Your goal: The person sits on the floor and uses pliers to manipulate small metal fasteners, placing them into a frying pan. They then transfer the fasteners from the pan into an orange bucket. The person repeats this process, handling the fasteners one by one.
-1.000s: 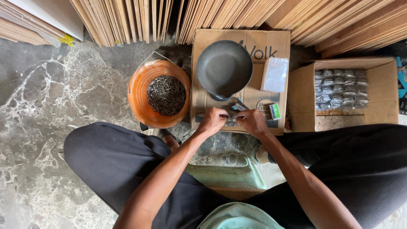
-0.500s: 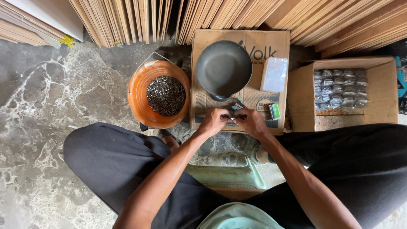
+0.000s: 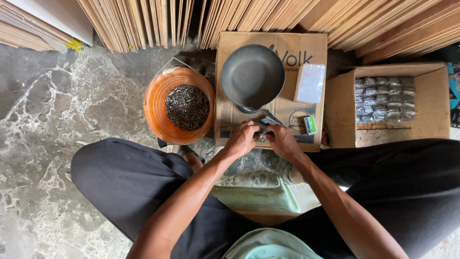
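Marbled grey floor (image 3: 57,124): orange nail bucket (image 3: 155,103), flat cardboard sheet (image 3: 230,122), open carton (image 3: 433,108), leaning plywood sheets (image 3: 143,21).

Flat carton (image 3: 230,120): pan (image 3: 252,76) at centre; stack of bags (image 3: 310,83) toward right edge. Bucket of nails (image 3: 179,104) left of it; open box of packets (image 3: 388,103) right.

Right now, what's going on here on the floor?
A seated person has both hands, left hand and right hand, together on a small item at the near edge of a flat brown cardboard box. A dark round metal pan sits on it; an orange bucket of nails stands beside.
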